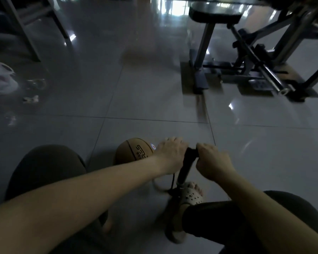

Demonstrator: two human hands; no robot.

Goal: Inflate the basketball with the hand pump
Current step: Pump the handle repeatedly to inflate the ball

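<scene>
Both hands grip the crossbar handle at the top of the black pump (184,167): the left hand (170,153) is curled around one end, the right hand (212,159) around the other. The pump stands upright on the tiled floor (145,99), its base beside a foot in a pale clog (192,195). The brown basketball (134,150) rests on the floor just left of the pump, partly behind the left hand.
</scene>
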